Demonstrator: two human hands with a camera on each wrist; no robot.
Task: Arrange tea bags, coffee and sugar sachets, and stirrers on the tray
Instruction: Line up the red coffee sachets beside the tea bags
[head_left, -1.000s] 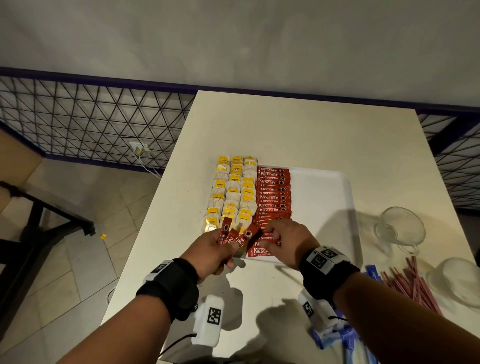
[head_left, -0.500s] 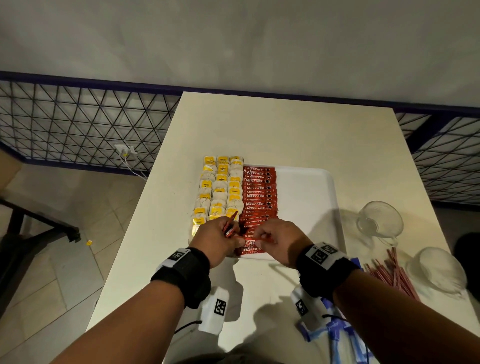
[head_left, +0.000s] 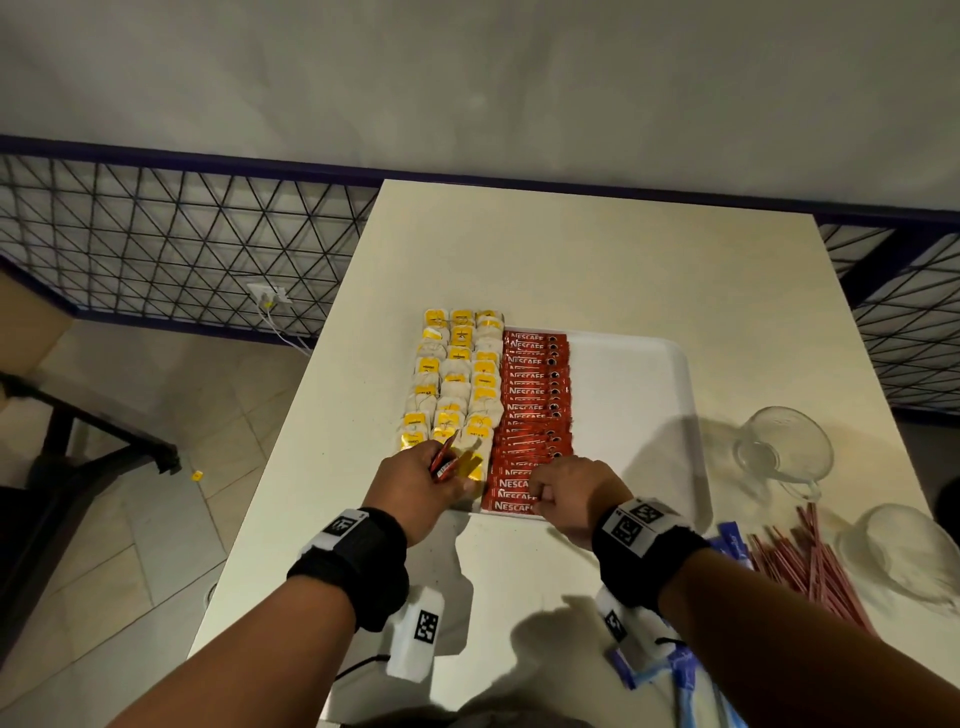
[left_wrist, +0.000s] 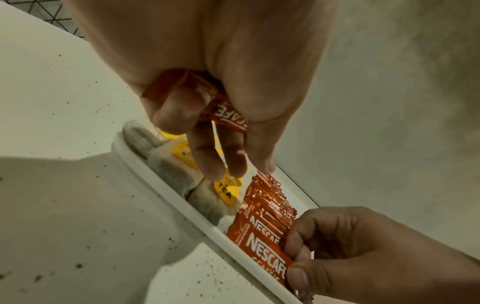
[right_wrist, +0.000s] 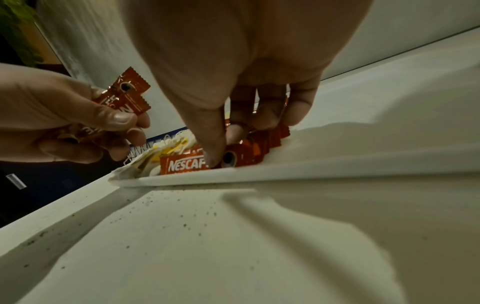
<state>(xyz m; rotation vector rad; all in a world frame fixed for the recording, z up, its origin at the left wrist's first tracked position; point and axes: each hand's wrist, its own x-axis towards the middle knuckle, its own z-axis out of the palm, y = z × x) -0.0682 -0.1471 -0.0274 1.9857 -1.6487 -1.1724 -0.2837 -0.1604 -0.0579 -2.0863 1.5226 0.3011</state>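
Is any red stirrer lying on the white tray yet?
No, the red stirrers lie on the table, to the right of the white plastic tray.

R hand is reaching down into the tray, thumb and fingers pinching the front coffee sachet of the red row w/ its grip. L hand is hovering at left, clutching a few spare sachets. Tea bags are sitting just behind, at the tray's corner. Speckled worktop is lying in the foreground.
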